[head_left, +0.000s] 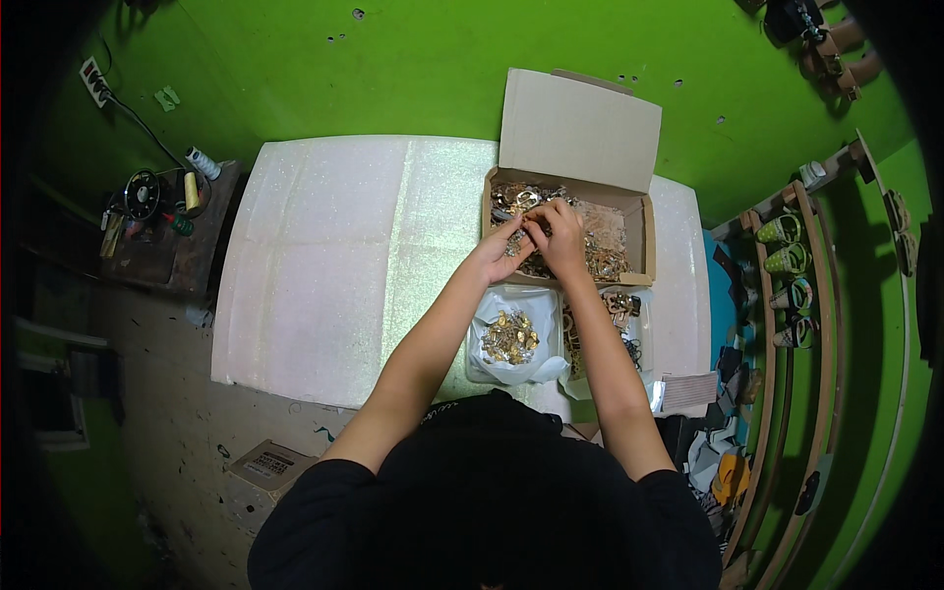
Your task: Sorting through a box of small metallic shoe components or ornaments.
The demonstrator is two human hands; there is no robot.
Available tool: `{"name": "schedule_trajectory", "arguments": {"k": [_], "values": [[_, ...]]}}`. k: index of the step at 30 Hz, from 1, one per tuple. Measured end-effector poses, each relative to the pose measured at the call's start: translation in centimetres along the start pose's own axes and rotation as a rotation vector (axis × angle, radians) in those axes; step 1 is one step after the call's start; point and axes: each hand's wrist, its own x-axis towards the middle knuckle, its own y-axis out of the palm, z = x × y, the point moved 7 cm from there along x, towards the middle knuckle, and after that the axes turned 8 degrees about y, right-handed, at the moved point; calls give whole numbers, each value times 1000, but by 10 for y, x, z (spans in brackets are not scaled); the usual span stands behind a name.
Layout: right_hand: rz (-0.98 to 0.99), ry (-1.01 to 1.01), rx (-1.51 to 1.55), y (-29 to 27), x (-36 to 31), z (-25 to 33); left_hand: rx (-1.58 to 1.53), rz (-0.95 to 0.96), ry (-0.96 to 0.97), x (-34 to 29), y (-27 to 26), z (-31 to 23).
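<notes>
My left hand and my right hand meet over an open cardboard box. Their fingertips are pinched close together. Whatever small piece they hold between them is too small and too covered to name. Inside the box lies a heap of small metal fittings, gold and silver toned, like buckles or ornaments. Nearer to me, below my left wrist, a paper-lined white tray holds a pile of gold-coloured pieces. My right forearm partly covers a second container of fittings.
A shimmering whitish cloth covers the table. The box's lid stands up against the green wall. On the left is a sewing machine with thread spools; to the right, a wooden rack with sandals and scraps piled beside it.
</notes>
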Motion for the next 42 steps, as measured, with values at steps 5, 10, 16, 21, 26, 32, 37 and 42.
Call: {"name": "schedule_trajectory", "arguments": {"k": [5,10,16,21,26,32,37,42], "values": [[-33,-54,-26,-3,0,5,6,13,-10,0,1,-1],[-73,-102,-44,-6,-2,14,8,22,19,-2,4,-2],[-150,-106,-100,-7,-9,19,41,-27,22,-5,6,-3],[-202,-70,-84,-10,-9,17,0,27,30,-1,4,-3],[-84,25,59,-8,-5,5,-40,-5,40,-1,5,-3],[58,-12,76,-7,-6,11,-40,59,28,1,4,-2],[31,71,93,-7,-1,2,-53,32,-3,1,3,0],[54,57,32,-2,6,4,-31,46,25,-2,5,-2]]}}
